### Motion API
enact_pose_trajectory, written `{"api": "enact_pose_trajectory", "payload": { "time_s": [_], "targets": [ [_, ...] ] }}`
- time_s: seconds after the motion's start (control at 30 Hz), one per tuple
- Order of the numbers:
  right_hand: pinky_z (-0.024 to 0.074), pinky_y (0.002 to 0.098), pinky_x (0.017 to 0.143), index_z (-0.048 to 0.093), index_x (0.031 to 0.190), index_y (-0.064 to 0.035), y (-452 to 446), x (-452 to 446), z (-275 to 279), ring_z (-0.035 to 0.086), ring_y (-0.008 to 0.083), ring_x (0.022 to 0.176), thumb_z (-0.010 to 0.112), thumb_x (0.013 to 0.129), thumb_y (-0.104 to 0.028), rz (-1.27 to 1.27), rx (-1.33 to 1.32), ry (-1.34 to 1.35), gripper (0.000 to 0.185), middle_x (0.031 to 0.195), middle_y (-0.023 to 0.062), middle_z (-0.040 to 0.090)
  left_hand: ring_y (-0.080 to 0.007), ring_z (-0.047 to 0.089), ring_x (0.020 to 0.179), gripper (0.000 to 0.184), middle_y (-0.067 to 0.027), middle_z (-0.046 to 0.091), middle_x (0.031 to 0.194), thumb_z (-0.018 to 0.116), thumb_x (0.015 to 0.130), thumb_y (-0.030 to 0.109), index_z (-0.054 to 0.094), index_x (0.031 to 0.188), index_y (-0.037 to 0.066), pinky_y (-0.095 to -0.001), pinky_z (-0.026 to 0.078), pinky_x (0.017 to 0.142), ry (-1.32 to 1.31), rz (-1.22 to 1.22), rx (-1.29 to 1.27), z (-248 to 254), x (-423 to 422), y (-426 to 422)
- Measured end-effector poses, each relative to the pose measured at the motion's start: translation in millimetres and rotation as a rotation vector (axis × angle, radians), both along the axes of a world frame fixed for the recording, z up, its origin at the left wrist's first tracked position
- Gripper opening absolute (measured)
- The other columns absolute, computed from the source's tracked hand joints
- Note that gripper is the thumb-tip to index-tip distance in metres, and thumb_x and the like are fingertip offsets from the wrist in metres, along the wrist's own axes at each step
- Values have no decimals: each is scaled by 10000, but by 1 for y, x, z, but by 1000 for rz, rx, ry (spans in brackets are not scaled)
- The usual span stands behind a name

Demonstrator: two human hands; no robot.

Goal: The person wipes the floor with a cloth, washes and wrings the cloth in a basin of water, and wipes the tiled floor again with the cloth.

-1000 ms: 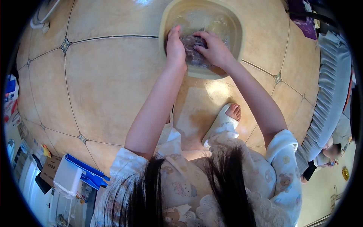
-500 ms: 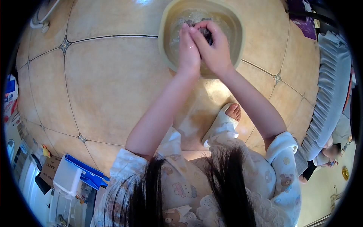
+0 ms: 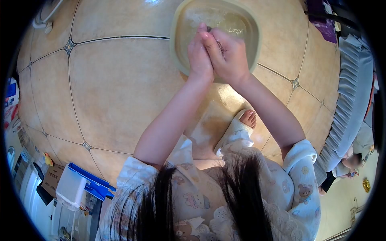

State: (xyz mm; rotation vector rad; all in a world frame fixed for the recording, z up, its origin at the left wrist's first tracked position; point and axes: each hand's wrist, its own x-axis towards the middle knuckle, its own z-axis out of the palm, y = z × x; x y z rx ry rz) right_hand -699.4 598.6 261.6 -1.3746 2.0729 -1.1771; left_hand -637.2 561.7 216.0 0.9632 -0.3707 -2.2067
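Observation:
My left hand (image 3: pixel 199 58) and my right hand (image 3: pixel 232 59) are pressed together over a beige plastic basin (image 3: pixel 174 46) on the floor. Between them is a bunched, wet grey cloth (image 3: pixel 220 46), mostly hidden by my palms and fingers. Only small dark bits of it show between the hands and near the fingertips. The right thumb lies across toward the left fingers. Cloudy water with some suds (image 3: pixel 197 18) fills the basin below.
Beige floor tiles (image 3: pixel 116 88) surround the basin. My foot in a white slipper (image 3: pixel 231 130) is close to its near side. A pale pleated cover (image 3: pixel 348 92) hangs at the right, with a person beyond it. Boxes and a blue container (image 3: pixel 90 182) stand lower left.
Both hands have closed more tightly around the grey cloth, so less of it shows. The right fingers have folded in, and more of the water surface is visible.

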Motion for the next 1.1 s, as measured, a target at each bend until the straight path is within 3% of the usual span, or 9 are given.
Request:
{"api": "enact_pose_trajectory", "payload": {
  "time_s": [0.17, 0.37, 0.47, 0.6, 0.67, 0.7, 0.83, 0.93, 1.1],
  "targets": [
    [487, 459, 599, 599, 819, -25, 2, -2, 0, 599, 443, 700, 509, 1013, -350, -11, 73, -34, 390, 738, 220, 619, -85, 525, 681, 379, 9, 565, 754, 465, 1043, 352, 612, 821, 82, -250, 442, 611, -114, 20, -56, 3, -2, 2],
    [500, 377, 670, 660, 969, -1, 5, -17, -16, 629, 253, 672, 525, 1012, -344, -37, 66, -389, 371, 734, 192, 640, -148, 615, 879, 380, -43, 646, 977, 472, 1037, 364, 638, 1054, 23, -305, 491, 775, -352, -209, -238, -10, 4, -5],
    [494, 341, 691, 680, 1012, 2, 8, -37, -26, 579, 158, 690, 574, 987, -344, -187, 176, -294, 363, 734, 167, 643, -170, 619, 929, 410, -77, 656, 1029, 476, 1035, 361, 629, 1114, -11, -331, 488, 818, -439, -266, -161, -3, 1, -8],
    [505, 370, 685, 692, 954, -5, 8, -67, -26, 639, 280, 671, 648, 933, -364, -348, 281, 24, 363, 745, 193, 655, -181, 564, 1064, 426, -125, 602, 1192, 441, 1039, 387, 603, 1123, 2, -328, 443, 931, -538, -201, -218, -26, 5, -12],
    [509, 400, 769, 695, 995, -40, 8, -68, -18, 631, 337, 869, 682, 894, -356, -297, 318, 196, 332, 861, 167, 658, -196, 542, 1142, 403, -114, 570, 1277, 435, 1044, 369, 592, 1175, 22, -335, 432, 957, -567, -141, -200, -27, 9, -12],
    [506, 406, 807, 690, 1030, -48, 10, -69, -21, 616, 337, 935, 685, 888, -351, -242, 302, 332, 335, 917, 163, 653, -207, 476, 1262, 430, -35, 533, 1389, 438, 1037, 413, 523, 1376, 163, -387, 371, 1013, -596, -258, -182, -21, 13, -15],
    [453, 416, 955, 620, 1199, -54, 17, -62, -53, 556, 361, 1086, 708, 867, -263, -80, 302, 658, 402, 1139, 197, 610, -252, 383, 1383, 508, -83, 458, 1493, 315, 1056, 432, 471, 1443, 141, -425, 256, 1124, -421, -233, -56, -34, 17, -19],
    [415, 425, 1032, 580, 1297, -79, 23, -52, -73, 532, 376, 1150, 699, 868, -245, -31, 503, 369, 475, 1167, 222, 588, -252, 329, 1434, 517, -102, 419, 1530, 258, 1070, 381, 432, 1472, 105, -403, 212, 1160, -398, -191, -88, -35, 18, -19],
    [507, 388, 931, 565, 1304, -44, 26, -67, -87, 644, 364, 993, 647, 873, -100, 48, 467, 66, 442, 1134, 208, 648, -229, 346, 1424, 464, -113, 414, 1532, 350, 1065, 223, 370, 1496, 53, -332, 238, 1156, -454, -178, -111, -36, 14, -18]
  ]
}}
